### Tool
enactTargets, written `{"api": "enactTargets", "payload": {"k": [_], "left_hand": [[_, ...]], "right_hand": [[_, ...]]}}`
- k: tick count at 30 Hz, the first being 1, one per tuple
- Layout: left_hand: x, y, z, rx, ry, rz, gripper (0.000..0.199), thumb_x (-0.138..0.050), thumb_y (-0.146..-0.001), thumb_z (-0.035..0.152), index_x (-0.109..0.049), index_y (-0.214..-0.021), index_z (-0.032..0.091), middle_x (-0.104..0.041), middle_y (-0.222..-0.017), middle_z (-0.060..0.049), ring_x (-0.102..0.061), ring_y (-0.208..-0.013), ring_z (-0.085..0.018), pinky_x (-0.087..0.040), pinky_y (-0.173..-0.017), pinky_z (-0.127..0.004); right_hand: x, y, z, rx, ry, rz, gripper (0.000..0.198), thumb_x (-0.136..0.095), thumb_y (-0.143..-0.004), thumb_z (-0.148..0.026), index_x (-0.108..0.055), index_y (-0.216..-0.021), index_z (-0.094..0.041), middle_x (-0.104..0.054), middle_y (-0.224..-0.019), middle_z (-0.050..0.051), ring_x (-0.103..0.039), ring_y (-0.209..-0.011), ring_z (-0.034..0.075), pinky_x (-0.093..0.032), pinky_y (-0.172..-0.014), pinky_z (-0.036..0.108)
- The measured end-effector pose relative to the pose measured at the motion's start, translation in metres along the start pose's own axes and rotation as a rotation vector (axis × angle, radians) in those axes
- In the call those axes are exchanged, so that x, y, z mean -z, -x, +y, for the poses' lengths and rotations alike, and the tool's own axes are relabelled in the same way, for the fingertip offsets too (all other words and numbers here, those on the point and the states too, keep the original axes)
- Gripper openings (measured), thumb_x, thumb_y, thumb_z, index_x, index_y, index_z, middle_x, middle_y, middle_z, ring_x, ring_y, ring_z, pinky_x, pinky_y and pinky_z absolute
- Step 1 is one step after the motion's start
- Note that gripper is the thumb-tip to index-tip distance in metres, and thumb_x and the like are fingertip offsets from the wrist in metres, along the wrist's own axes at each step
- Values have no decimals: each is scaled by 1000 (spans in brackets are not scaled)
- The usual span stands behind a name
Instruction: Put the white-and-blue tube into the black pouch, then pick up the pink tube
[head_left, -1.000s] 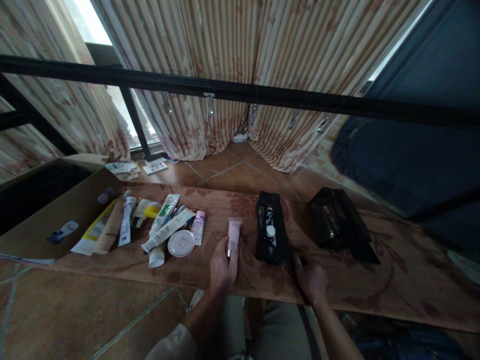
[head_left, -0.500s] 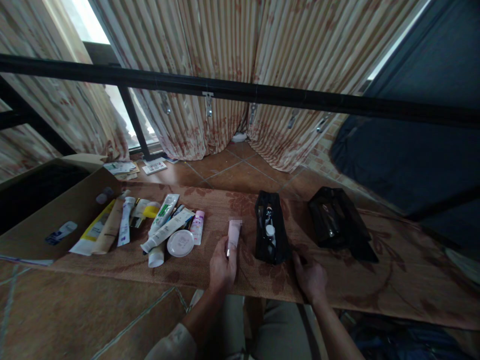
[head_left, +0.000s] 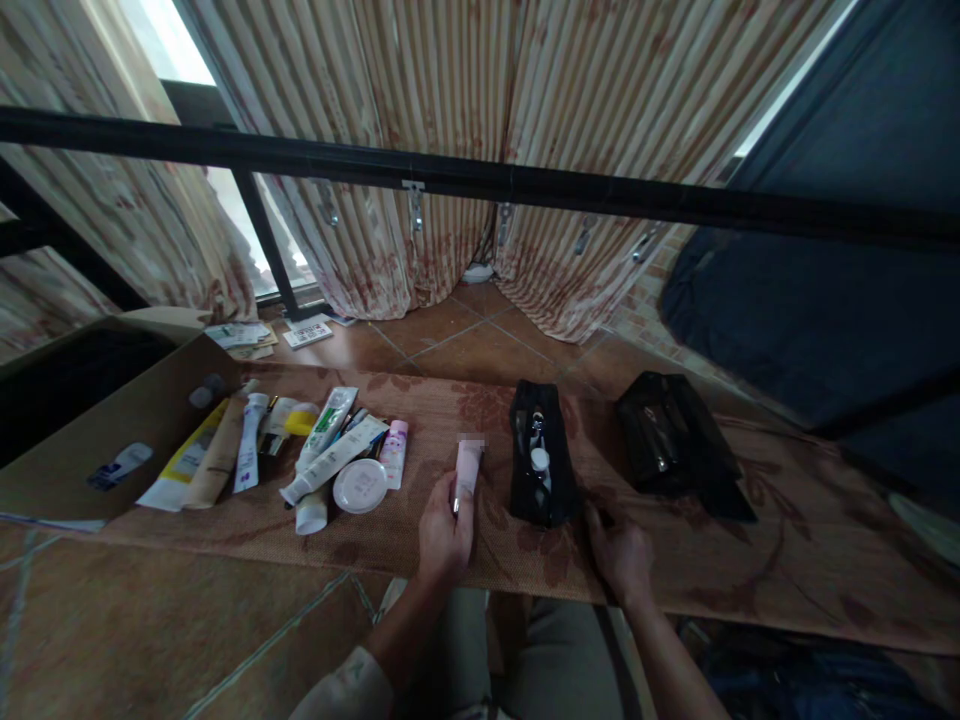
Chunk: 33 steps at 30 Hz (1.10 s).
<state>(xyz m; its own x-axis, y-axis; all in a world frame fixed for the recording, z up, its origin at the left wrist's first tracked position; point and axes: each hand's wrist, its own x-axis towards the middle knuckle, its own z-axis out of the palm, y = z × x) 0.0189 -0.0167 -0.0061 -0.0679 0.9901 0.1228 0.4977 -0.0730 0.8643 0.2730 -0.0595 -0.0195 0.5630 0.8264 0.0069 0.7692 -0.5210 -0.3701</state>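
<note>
My left hand [head_left: 444, 535] is closed around a pale pink squeeze tube [head_left: 468, 468], which points away from me over the brown patterned cloth [head_left: 450, 400]. To its right lies an unzipped black pouch [head_left: 561, 470]; inside are a small white-capped container [head_left: 539, 460] and other items too dark to name. At the pouch's near right corner, my right hand [head_left: 622, 550] has its fingers curled and seems to pinch the edge, though the fingertips are partly in shadow. Left of the pink tube lie a pink-and-white tube [head_left: 394, 455] and a round, clear-lidded tub [head_left: 361, 486].
Several cosmetic tubes [head_left: 330, 460] are heaped on the left, beside an open cardboard box [head_left: 150, 440]. A second black pouch [head_left: 667, 440] sits on the right. Beyond the cloth, a dark metal rail [head_left: 450, 175] crosses in front of striped curtains [head_left: 450, 80].
</note>
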Motion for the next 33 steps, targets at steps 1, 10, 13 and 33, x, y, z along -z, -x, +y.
{"api": "enactTargets", "payload": {"k": [1, 10, 13, 33], "left_hand": [[0, 0, 0, -3, -5, 3, 37, -40, -91, 36, -53, -120, 16, -64, -114, -11, -61, -104, -22, -46, -90, -36], [-2, 0, -2, -5, -16, 13, 39, -40, -91, 36, -52, -121, 15, -64, -114, -12, -61, -103, -22, -47, -88, -35], [-2, 0, -2, -9, -30, 21, 39, -41, -91, 36, -52, -122, 15, -65, -113, -12, -62, -102, -22, -48, -88, -35], [-1, -2, -1, -34, -121, 7, 39, -38, -91, 37, -53, -119, 14, -65, -112, -13, -62, -102, -24, -48, -88, -37]], "right_hand": [[0, 0, 0, 5, -8, 1, 42, -41, -90, -51, -69, -107, -25, -72, -89, 8, -66, -78, 24, -35, -60, 27], [2, 1, -2, -5, -5, -15, 44, -39, -90, -54, -70, -104, -25, -72, -88, 8, -65, -76, 24, -36, -60, 28], [2, 1, -2, 4, -12, -3, 43, -40, -90, -53, -70, -103, -24, -72, -88, 8, -65, -78, 24, -36, -61, 28], [0, 6, 8, 129, -193, 77, 43, -40, -88, -51, -70, -92, -20, -72, -88, 8, -66, -76, 22, -41, -66, 28]]}}
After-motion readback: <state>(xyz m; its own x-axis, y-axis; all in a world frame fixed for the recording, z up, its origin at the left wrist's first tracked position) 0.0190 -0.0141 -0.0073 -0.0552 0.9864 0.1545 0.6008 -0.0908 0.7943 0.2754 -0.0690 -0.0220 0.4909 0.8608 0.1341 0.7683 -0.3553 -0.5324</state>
